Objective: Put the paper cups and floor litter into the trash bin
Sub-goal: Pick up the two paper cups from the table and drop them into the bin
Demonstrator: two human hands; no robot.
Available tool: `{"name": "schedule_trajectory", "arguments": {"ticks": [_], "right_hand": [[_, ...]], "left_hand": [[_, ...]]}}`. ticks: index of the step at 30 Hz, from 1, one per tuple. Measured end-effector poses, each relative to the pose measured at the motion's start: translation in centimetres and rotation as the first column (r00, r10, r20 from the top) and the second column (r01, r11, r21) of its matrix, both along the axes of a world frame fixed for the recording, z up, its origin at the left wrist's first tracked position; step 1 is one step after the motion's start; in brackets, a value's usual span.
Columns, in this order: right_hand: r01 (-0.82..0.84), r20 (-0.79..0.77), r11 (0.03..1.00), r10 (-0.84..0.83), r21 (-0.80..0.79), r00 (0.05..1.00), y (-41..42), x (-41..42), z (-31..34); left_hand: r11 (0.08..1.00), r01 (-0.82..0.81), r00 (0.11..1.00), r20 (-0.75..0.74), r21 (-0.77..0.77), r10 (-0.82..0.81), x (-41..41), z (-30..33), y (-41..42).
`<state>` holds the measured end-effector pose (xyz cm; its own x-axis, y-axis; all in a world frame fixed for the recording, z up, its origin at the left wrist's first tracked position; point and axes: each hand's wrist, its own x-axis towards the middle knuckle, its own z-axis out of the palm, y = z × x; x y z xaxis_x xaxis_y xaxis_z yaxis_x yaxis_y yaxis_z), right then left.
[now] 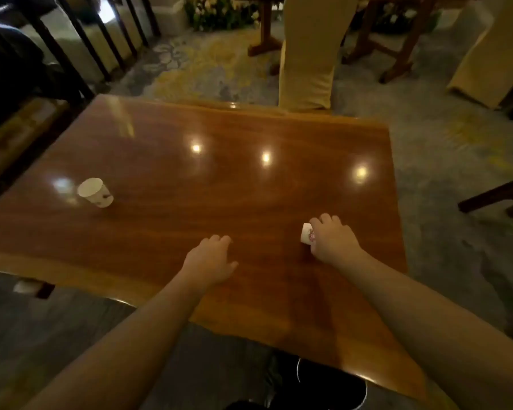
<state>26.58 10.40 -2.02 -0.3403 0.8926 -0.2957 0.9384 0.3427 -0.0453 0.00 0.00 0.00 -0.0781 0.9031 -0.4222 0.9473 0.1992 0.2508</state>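
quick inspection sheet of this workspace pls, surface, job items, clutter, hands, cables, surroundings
surface: glossy brown wooden table, ceiling lights reflected.
job's things: white paper cup tilted at table's left; second white printed paper cup at right; dark round trash bin below table's near edge.
clutter: nothing seen on table; small pale scrap on floor, left.
grips: right hand closed around printed cup; left hand open, empty.
cables: nothing seen.
surroundings: patterned carpet, cream-covered chair, dark wooden railing.
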Motion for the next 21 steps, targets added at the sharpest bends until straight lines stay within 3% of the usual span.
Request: {"name": "schedule_trajectory", "arguments": {"ticks": [4, 9, 13, 21], "right_hand": [[0.01, 0.067, 0.997, -0.004, -0.082, 0.998, 2.0, -0.4, -1.8], [0.014, 0.078, 0.984, 0.0, -0.179, 0.997, 2.6, -1.4, -4.0], [0.044, 0.067, 0.971, -0.029, -0.237, 0.997, 1.9, -2.5, -4.7], [0.112, 0.023, 0.961, -0.11, -0.255, 0.994, 0.5, -8.1, -2.8]], "left_hand": [[0.992, -0.036, 0.999, -0.031, -0.119, 0.033, -0.5, -3.2, 2.7], [0.988, -0.019, 0.999, -0.053, -0.153, 0.011, -1.8, -6.9, 4.8], [0.973, 0.0, 1.0, -0.001, -0.229, 0.0, -2.8, -8.6, 5.4], [0.969, 0.136, 0.991, 0.036, -0.205, -0.131, -4.6, -8.8, 6.1]]}}
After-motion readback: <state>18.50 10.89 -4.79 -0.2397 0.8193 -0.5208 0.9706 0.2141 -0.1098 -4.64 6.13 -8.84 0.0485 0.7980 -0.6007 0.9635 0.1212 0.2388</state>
